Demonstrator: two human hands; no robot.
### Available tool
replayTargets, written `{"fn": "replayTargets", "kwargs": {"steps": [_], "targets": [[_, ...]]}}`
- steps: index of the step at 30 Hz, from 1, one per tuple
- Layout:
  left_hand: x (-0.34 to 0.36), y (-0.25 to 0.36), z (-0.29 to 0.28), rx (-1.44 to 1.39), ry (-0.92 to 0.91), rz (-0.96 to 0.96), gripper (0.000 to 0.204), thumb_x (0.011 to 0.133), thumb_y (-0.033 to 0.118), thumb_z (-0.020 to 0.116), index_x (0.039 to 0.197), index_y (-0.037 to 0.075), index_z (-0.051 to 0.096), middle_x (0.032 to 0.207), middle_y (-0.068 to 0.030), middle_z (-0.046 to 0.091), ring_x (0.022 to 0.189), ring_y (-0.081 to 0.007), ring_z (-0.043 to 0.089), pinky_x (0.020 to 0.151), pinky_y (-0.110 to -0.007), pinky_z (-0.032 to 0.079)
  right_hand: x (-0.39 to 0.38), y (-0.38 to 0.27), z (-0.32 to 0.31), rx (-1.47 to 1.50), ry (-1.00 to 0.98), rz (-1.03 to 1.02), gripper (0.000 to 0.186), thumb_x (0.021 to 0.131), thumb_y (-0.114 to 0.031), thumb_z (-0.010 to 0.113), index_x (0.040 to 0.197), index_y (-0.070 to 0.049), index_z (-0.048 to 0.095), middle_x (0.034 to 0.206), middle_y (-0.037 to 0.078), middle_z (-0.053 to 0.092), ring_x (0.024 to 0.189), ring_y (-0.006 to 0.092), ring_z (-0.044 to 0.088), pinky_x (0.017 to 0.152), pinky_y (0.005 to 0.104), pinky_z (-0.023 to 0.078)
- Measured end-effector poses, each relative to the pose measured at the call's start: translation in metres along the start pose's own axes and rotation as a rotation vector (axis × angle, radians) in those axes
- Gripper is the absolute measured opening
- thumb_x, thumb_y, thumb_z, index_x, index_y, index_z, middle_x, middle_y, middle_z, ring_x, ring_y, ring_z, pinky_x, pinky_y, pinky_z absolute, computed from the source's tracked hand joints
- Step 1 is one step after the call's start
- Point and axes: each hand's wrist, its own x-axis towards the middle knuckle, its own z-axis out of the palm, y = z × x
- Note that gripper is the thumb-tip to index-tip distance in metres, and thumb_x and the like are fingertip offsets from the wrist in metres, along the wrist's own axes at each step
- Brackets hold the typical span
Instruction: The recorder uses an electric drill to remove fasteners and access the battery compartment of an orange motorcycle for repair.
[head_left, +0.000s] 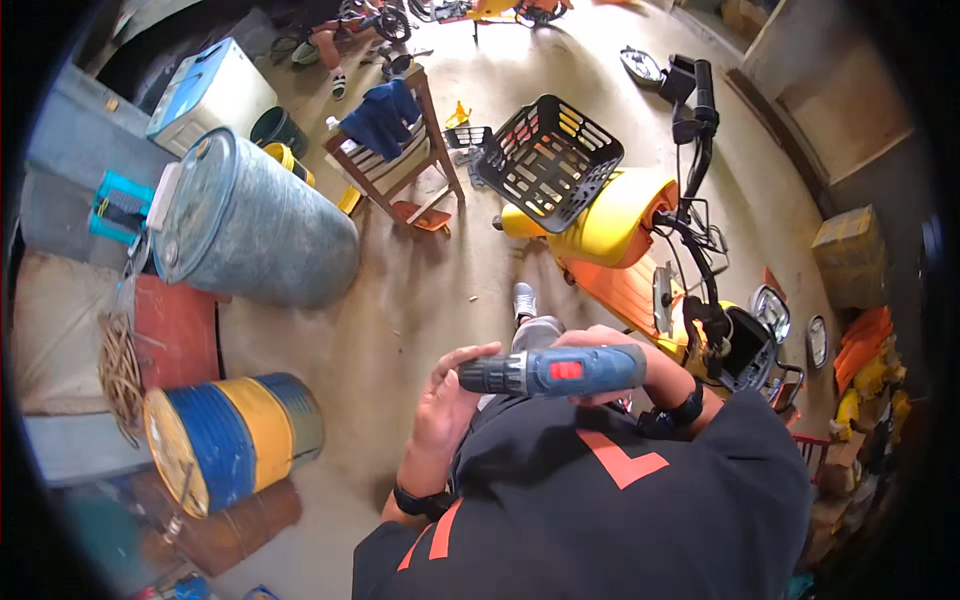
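A blue-grey cordless drill (605, 369) with a red patch on top lies level in front of my body, its black chuck toward the left. My right hand (603, 338) is closed around it from below; the body of the drill hides the handle and most of those fingers. At the front end, my left hand (437, 412) curls its fingers around the chuck (482, 375). Whether a bit sits in the chuck cannot be seen. Both wrists wear dark bands.
Ahead right stands a yellow and orange motorbike (615, 225) with a black basket (550, 165). To the left are a large blue barrel (270, 225), a wooden chair (430, 150) and a blue-yellow drum (245, 435). Farther off, a person's leg (330, 55) shows near other bikes.
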Motion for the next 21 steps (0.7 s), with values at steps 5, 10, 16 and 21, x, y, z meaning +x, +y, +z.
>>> {"fn": "replayTargets", "kwargs": {"steps": [5, 10, 16, 21], "targets": [[0.130, 0.000, -0.034, -0.121, 0.197, -0.222, 0.044, 0.098, 0.036, 0.043, 0.125, 0.003, 0.054, 0.127, -0.0188, 0.056, 0.114, -0.0321, 0.055, 0.101, -0.048, 0.040, 0.040, 0.039, -0.083, 0.167, 0.105, 0.045, 0.051, 0.070, -0.016, 0.078, 0.114, -0.004, 0.054, 0.088, 0.007, 0.067, 0.079, 0.0239, 0.066, 0.073, 0.0343, 0.050], [0.244, -0.015, -0.033, -0.256, 0.170, -0.537, 0.041, 0.099, 0.036, 0.041, 0.117, 0.004, 0.060, 0.115, -0.0173, 0.063, 0.110, -0.0327, 0.057, 0.098, -0.047, 0.042, 0.040, 0.045, -0.148, 0.070, 0.254, 0.202, 0.039, 0.071, -0.012, 0.077, 0.105, -0.003, 0.060, 0.086, 0.009, 0.067, 0.078, 0.0216, 0.066, 0.071, 0.0293, 0.049], [0.320, -0.030, -0.018, -0.466, 0.383, -0.640, 0.033, 0.099, 0.034, 0.045, 0.107, 0.007, 0.062, 0.106, -0.0130, 0.066, 0.109, -0.0306, 0.058, 0.101, -0.046, 0.041, 0.046, 0.059, -0.174, 0.255, 0.533, 0.317, 0.030, 0.071, -0.006, 0.075, 0.098, -0.001, 0.062, 0.086, 0.008, 0.065, 0.077, 0.0201, 0.063, 0.073, 0.0314, 0.050], [0.366, -0.028, -0.029, -0.720, 0.570, -0.698, 0.022, 0.092, 0.023, 0.055, 0.074, 0.011, 0.060, 0.069, 0.0007, 0.062, 0.088, -0.0214, 0.062, 0.093, -0.038, 0.046, 0.066, 0.064, -0.172, -0.018, 0.627, 0.244, 0.043, 0.070, -0.011, 0.079, 0.108, -0.003, 0.061, 0.090, 0.010, 0.067, 0.079, 0.0236, 0.065, 0.074, 0.0332, 0.051]]}}
